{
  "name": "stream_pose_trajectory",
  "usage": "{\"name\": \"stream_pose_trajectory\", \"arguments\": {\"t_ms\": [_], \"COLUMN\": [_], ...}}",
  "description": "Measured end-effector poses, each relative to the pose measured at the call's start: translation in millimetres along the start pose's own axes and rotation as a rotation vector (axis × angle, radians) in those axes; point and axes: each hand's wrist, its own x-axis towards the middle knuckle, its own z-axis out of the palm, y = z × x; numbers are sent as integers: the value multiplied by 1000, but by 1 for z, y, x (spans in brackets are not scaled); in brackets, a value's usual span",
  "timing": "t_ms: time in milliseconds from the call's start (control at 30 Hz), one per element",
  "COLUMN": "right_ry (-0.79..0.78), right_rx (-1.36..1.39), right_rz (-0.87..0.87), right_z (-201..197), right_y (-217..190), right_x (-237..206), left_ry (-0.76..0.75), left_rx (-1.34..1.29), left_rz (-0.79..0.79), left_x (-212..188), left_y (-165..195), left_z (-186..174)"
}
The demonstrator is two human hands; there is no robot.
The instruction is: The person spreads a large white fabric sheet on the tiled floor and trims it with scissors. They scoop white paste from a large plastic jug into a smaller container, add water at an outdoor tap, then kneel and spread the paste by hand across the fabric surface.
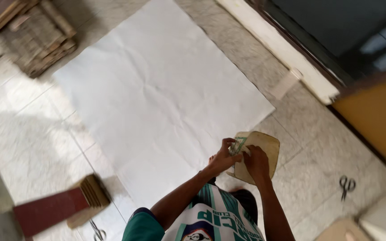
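Observation:
Both my hands meet low in the head view, over the near edge of a large white paper sheet (157, 93) spread on the tiled floor. My left hand (223, 157) and my right hand (255, 161) together hold a flat tan cardboard piece (266, 145) with a rounded outline. A small greenish printed item (237, 145) is pinched between the fingers against the cardboard; what it is I cannot tell. My striped green and white shirt fills the bottom middle of the view.
A pair of scissors (347, 185) lies on the tiles at the right. A stack of brown cardboard with a dark red sheet (52, 209) sits at the lower left, more scissors handles (98, 232) beside it. A cardboard pile (36, 38) is at the upper left. A door threshold (282, 49) runs along the upper right.

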Motion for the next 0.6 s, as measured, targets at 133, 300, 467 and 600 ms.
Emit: {"name": "stream_pose_trajectory", "arguments": {"t_ms": [133,300,467,600], "right_ry": [-108,-201,-290,-327], "right_rx": [-9,-44,-63,-44], "right_rz": [-121,-369,-513,-546], "right_z": [-31,-65,-91,-97], "right_y": [27,72,101,111], "right_x": [30,43,44,40], "left_ry": [170,348,475,538], "left_rx": [-318,-459,-549,-536], "left_rz": [92,117,98,108], "left_x": [16,17,9,0], "left_y": [12,11,22,28], "left_z": [46,120,170,190]}}
